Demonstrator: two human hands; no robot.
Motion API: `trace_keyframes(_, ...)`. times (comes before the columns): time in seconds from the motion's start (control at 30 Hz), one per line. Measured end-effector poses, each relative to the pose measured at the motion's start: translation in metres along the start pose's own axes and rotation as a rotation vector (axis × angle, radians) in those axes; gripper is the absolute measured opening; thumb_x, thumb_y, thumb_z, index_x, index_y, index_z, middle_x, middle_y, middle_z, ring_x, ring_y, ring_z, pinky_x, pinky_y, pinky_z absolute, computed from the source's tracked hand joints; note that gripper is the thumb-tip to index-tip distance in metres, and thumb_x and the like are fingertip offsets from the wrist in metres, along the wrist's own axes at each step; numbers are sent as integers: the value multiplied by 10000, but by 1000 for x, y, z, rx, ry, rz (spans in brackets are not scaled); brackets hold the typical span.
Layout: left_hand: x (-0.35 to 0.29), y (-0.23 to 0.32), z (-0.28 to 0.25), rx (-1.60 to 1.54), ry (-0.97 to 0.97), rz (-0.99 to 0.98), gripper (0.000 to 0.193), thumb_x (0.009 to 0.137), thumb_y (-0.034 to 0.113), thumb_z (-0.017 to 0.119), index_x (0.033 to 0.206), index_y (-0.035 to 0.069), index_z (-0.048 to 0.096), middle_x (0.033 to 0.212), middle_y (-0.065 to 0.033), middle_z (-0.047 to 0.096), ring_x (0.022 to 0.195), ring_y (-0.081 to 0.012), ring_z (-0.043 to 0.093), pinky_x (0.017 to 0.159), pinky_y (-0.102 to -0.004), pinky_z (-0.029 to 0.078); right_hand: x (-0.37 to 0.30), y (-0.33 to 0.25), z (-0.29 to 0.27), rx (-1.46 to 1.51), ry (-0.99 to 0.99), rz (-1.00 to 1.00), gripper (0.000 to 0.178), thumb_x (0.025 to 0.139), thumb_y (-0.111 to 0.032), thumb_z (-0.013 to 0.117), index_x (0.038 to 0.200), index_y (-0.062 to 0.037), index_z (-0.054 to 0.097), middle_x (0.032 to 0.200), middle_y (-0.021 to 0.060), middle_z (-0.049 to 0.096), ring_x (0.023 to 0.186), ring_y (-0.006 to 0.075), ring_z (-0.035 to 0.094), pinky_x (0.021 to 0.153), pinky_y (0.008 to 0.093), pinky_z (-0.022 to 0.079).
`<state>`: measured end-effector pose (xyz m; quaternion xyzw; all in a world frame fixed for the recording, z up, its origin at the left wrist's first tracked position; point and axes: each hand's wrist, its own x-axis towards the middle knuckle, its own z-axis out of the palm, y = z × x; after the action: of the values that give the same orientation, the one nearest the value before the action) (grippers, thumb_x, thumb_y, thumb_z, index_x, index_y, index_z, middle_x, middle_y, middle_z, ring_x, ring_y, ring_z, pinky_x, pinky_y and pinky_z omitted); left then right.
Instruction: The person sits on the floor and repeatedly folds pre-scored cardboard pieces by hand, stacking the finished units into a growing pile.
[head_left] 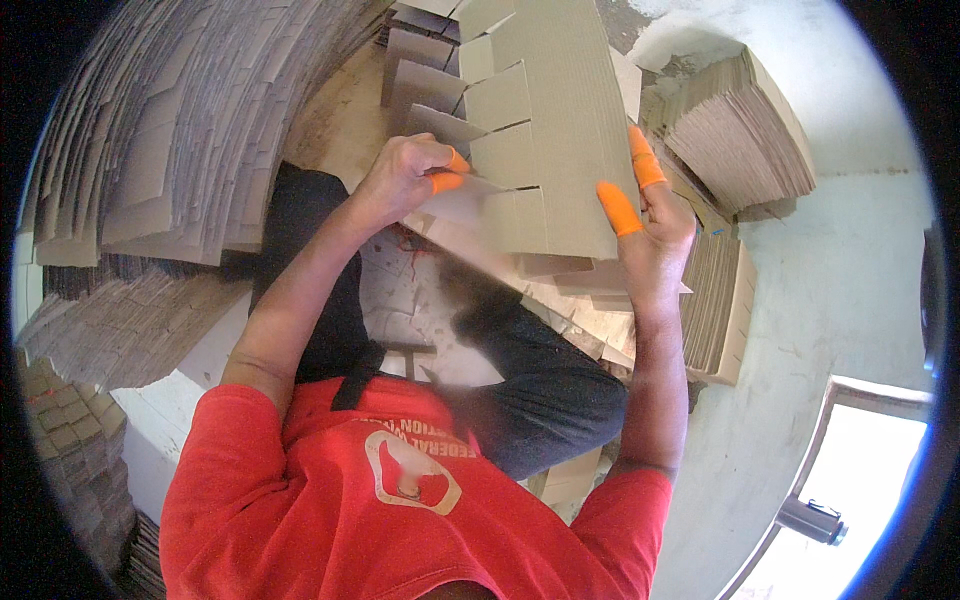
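A long slotted cardboard strip [572, 130] hangs tilted in front of me, with several slits along its left edge. My right hand [655, 225] grips its right edge, the orange-covered thumb on its face and an orange-covered finger behind the edge. My left hand [405, 175], also with orange finger covers, pinches a smaller cardboard crosspiece [465, 203] at the strip's lowest visible slit. Farther up, other cardboard crosspieces [432, 122] stick out leftward from the slits. How deep the pinched crosspiece sits in its slit I cannot tell.
Tall stacks of cardboard sheets [190, 130] crowd the left. More cardboard stacks [740, 130] lean by the wall at right. A wooden board [545, 292] lies beneath the strip, near my bent legs [540, 390]. A bright opening [860, 480] is at lower right.
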<state>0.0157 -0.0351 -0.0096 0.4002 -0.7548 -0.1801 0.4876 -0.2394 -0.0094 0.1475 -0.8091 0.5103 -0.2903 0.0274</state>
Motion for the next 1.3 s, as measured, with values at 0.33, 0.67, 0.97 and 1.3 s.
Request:
trace_keyframes(0.33,12,2,-12,4,221,2,158,776,95,749,909,20,710,829,-138,687,767,-288,650,676,-373,509,-8,3,5,37,45,-68,628,807,-57,740,1391,-111,516,887,87,638,703,137,562,666,269,469)
trace_keyframes(0.67,74,-105,-54,173,10,-206,168,823,64,686,984,30,716,824,-152,702,703,-199,632,659,-335,488,-15,6,-3,22,7,-44,640,785,-71,775,1378,-137,542,694,-56,488,623,56,392,596,180,374)
trace_keyframes(0.97,60,-96,-43,79,125,-190,160,833,99,693,978,38,720,696,-41,634,614,-122,574,576,-311,451,-16,9,10,132,33,37,642,807,-46,749,1400,-105,508,900,-45,645,741,22,474,681,160,385)
trace_keyframes(1.3,84,-141,-46,278,233,-174,329,823,115,720,1144,67,671,997,-93,704,797,-193,656,721,-328,513,-22,2,7,9,23,15,630,812,-59,750,1395,-107,517,764,-66,570,608,38,333,592,160,349)
